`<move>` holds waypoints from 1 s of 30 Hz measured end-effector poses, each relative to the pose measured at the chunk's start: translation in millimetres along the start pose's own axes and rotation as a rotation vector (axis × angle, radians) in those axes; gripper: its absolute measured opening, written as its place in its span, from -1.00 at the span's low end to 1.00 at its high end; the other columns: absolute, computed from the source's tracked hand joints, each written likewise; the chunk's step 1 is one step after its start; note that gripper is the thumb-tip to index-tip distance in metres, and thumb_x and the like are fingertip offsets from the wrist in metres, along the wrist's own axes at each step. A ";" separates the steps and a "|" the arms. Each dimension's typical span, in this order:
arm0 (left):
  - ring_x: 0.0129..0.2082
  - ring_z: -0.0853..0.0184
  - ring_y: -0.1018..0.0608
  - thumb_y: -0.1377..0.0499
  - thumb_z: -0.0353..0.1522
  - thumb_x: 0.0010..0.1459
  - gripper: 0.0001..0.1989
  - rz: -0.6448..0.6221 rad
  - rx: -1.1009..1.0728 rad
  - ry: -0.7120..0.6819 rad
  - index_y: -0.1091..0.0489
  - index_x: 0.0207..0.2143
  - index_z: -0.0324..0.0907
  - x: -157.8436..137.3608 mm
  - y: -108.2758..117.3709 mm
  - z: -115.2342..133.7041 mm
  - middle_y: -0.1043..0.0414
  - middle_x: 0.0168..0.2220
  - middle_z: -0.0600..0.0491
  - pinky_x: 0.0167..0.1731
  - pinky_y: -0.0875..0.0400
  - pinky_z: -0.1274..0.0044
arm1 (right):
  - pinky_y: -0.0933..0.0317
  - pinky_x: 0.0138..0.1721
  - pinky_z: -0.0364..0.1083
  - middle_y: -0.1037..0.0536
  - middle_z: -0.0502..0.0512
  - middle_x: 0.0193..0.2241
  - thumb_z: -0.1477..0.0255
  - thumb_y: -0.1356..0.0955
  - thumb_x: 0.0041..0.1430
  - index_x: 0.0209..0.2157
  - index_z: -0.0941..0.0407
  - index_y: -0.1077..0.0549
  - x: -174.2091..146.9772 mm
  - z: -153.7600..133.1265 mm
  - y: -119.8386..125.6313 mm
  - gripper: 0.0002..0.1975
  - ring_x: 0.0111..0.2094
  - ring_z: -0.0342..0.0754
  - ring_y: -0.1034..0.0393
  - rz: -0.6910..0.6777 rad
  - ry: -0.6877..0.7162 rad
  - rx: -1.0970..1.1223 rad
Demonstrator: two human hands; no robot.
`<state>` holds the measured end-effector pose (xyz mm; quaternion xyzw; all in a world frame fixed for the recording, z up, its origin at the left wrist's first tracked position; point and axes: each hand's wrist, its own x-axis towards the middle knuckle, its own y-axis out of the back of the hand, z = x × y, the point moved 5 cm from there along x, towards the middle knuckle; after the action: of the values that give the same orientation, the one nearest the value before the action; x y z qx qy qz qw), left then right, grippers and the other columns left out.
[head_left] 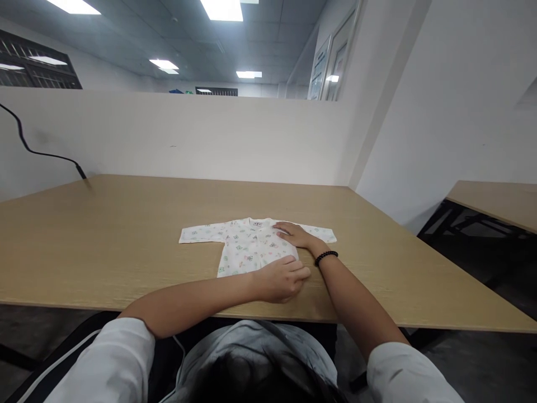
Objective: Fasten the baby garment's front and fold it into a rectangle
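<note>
A small white baby shirt (243, 246) with a scattered print of little figures lies spread on the table, its sleeves stretched out to both sides. My right hand (294, 234) rests flat on the shirt near the right shoulder, fingers extended, with a black beaded bracelet at the wrist. Closer to me, my left hand (283, 280) reaches across the shirt's lower part. Its fingers are curled closed at the lower right edge of the cloth, and the fingertips are partly hidden. My left forearm and hand cover part of the bottom hem.
The wooden table (138, 224) extends widely around the shirt, its front edge close to my body. A low white partition (210, 137) stands behind it. At the back left hangs a black cable (50, 155). Another table (499, 202) stands to the right.
</note>
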<state>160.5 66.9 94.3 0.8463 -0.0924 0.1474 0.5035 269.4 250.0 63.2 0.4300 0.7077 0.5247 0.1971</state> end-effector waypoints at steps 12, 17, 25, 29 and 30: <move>-0.07 0.16 -0.43 -0.13 -0.16 0.20 -0.70 0.069 -0.167 0.035 -0.46 -0.39 -0.21 0.8 9.6 0.6 -0.38 0.01 -0.14 -0.02 -0.27 0.30 | 0.26 0.30 0.27 -0.11 0.11 0.32 0.02 -0.14 0.33 0.28 -0.04 -0.21 -3.0 -8.3 -4.3 -0.41 0.35 0.14 0.12 -0.047 -0.099 -0.028; -0.11 0.17 -0.46 -0.09 -0.21 0.20 -0.72 0.216 -0.238 0.266 -0.44 -0.44 -0.18 -12.1 26.8 -55.5 -0.44 -0.07 -0.12 -0.03 -0.26 0.29 | 0.48 0.22 0.44 0.10 0.06 0.38 -0.02 -0.12 0.30 0.34 -0.15 -0.03 -11.9 -9.3 -6.2 -0.36 0.38 0.24 0.38 -0.195 -0.221 -0.140; -0.31 0.27 -0.50 -0.02 -0.42 0.16 -0.81 0.074 -0.566 1.079 -0.42 -0.27 -0.20 -107.9 -42.1 -170.6 -0.48 -0.25 -0.03 -0.26 -0.39 0.47 | -0.19 -0.03 -0.01 -0.49 0.30 -0.03 0.12 -0.23 0.27 0.02 0.17 -0.42 16.7 -46.0 22.6 -0.52 -0.02 0.12 -0.36 0.056 -0.247 -0.160; -0.27 0.21 -0.52 -0.07 -0.44 0.12 -0.82 -0.129 -0.526 0.962 -0.43 -0.24 -0.20 -110.8 -61.6 -168.2 -0.50 -0.27 -0.03 -0.26 -0.37 0.46 | -0.20 -0.30 -0.08 -0.57 0.29 -0.25 0.06 -0.26 0.20 -0.24 0.18 -0.53 38.3 -77.7 8.3 -0.53 -0.24 0.11 -0.46 -0.091 -0.343 -0.202; -0.24 0.19 -0.52 -0.08 -0.45 0.10 -0.81 -0.175 -0.481 0.918 -0.44 -0.23 -0.20 -107.2 -62.7 -167.4 -0.50 -0.27 -0.04 -0.25 -0.37 0.46 | -0.19 -0.31 -0.09 -0.57 0.32 -0.24 0.06 -0.28 0.18 -0.25 0.19 -0.54 41.7 -82.1 3.2 -0.53 -0.24 0.12 -0.47 -0.124 -0.360 -0.215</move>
<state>52.7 244.9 81.1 0.5595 0.1775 0.4353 0.6826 187.6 237.2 103.8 0.4490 0.6262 0.4989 0.3967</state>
